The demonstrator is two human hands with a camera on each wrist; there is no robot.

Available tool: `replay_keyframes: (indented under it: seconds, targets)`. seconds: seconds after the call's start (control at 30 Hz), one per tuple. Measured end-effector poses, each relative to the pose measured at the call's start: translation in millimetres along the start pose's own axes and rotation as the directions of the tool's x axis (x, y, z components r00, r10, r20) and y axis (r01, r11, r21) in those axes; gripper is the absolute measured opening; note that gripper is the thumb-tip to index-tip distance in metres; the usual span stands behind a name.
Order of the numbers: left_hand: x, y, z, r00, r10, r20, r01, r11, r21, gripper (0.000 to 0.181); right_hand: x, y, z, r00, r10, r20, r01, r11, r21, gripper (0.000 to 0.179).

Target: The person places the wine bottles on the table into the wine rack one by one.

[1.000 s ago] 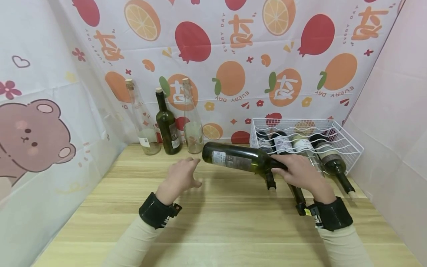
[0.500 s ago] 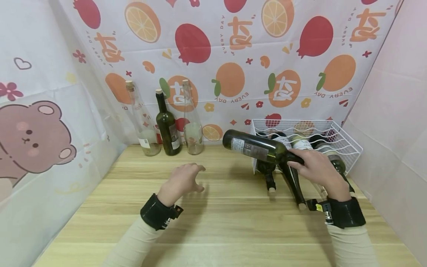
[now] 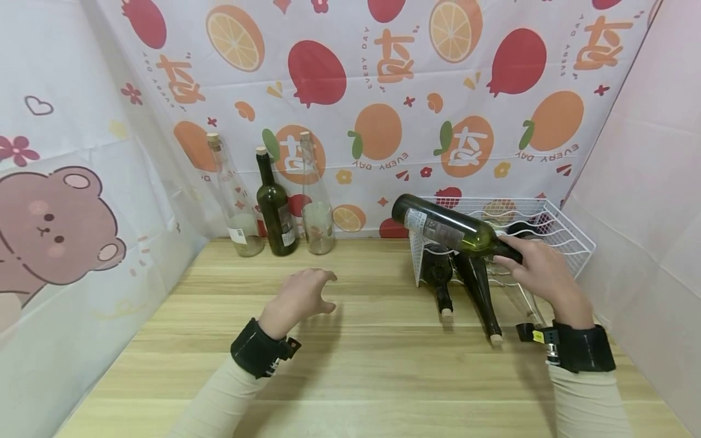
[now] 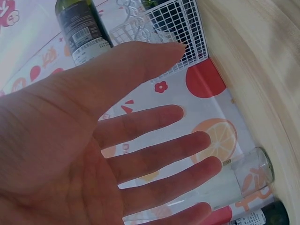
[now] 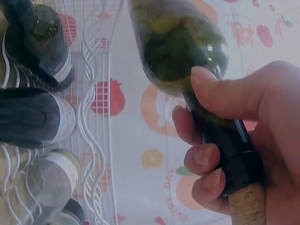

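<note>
My right hand (image 3: pixel 547 271) grips a dark green wine bottle (image 3: pixel 446 226) by its neck. The bottle is tilted, its base up and to the left, over the white wire rack (image 3: pixel 585 246). Its cork (image 5: pixel 247 205) pokes out below my fingers in the right wrist view. Several corked bottles lie in the rack, among them a dark bottle (image 3: pixel 438 271) at the left, another dark bottle (image 3: pixel 482 292) beside it and a clear bottle (image 5: pixel 51 183). My left hand (image 3: pixel 298 301) hovers over the table with fingers spread, touching nothing.
At the back left stand a clear bottle (image 3: pixel 241 225), a green bottle (image 3: pixel 274 210) and another clear bottle (image 3: pixel 316 213), all corked and upright. Behind them hangs a fruit-print cloth (image 3: pixel 378 61). The wooden table (image 3: pixel 350 377) lies under both hands.
My right hand has carried the green bottle to the right, over the rack, and its base has risen. My left hand has barely moved.
</note>
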State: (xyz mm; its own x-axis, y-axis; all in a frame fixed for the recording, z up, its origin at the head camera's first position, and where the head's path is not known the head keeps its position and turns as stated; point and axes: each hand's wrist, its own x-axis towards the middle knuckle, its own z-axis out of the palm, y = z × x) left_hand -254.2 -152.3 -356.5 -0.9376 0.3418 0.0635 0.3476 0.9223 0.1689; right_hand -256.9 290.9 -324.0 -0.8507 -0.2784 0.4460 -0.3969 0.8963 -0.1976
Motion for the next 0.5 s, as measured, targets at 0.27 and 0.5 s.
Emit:
replay_keyframes:
  seconds: [0.27, 0.5]
  targets:
    - [-0.1, -1.6, 2.9, 1.0, 0.012, -0.004, -0.012, 1.0, -0.019, 0.056, -6.9, 16.7, -6.1, 0.99, 0.05, -0.133, -0.055, 0.998, -0.034, 0.043]
    - [0.5, -1.9, 2.9, 1.0, 0.009, -0.005, -0.009, 1.0, -0.018, 0.056, -13.1, 30.1, -14.3, 0.97, 0.165, -0.176, -0.18, 0.981, -0.073, 0.045]
